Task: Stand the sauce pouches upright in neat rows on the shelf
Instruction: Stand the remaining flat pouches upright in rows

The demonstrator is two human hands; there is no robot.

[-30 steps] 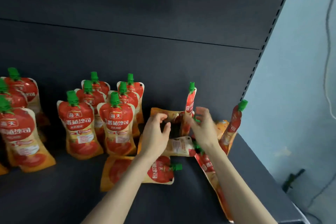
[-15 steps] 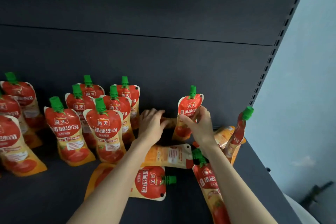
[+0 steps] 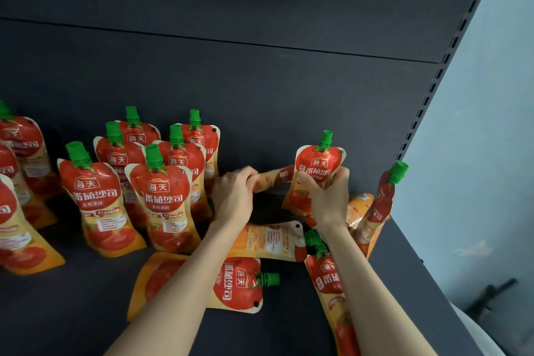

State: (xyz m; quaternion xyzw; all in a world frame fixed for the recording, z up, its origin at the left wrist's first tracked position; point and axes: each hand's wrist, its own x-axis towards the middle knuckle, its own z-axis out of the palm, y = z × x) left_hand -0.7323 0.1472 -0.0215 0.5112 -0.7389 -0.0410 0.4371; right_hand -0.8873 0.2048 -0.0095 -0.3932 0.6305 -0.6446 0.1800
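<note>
My right hand (image 3: pixel 328 196) grips an upright red-and-orange tomato sauce pouch (image 3: pixel 319 163) with a green cap, held near the shelf's back panel. My left hand (image 3: pixel 235 193) pinches the end of a lying pouch (image 3: pixel 274 178) beside it. Several pouches stand in rows at the left, the nearest (image 3: pixel 161 199) facing me. Others lie flat: one under my left forearm (image 3: pixel 239 283), one back-side up (image 3: pixel 271 240), one under my right forearm (image 3: pixel 329 280). Another pouch (image 3: pixel 384 199) stands edge-on at the right.
The dark shelf board (image 3: pixel 72 312) ends at its right edge (image 3: pixel 419 269), beside a pale blue wall. A dark back panel (image 3: pixel 260 81) rises behind the pouches, with a slotted upright (image 3: pixel 450 46) at the right.
The pouch in my right hand has turned from edge-on to label facing me and stands a little farther right. My left hand has moved back and closed on the lying pouch.
</note>
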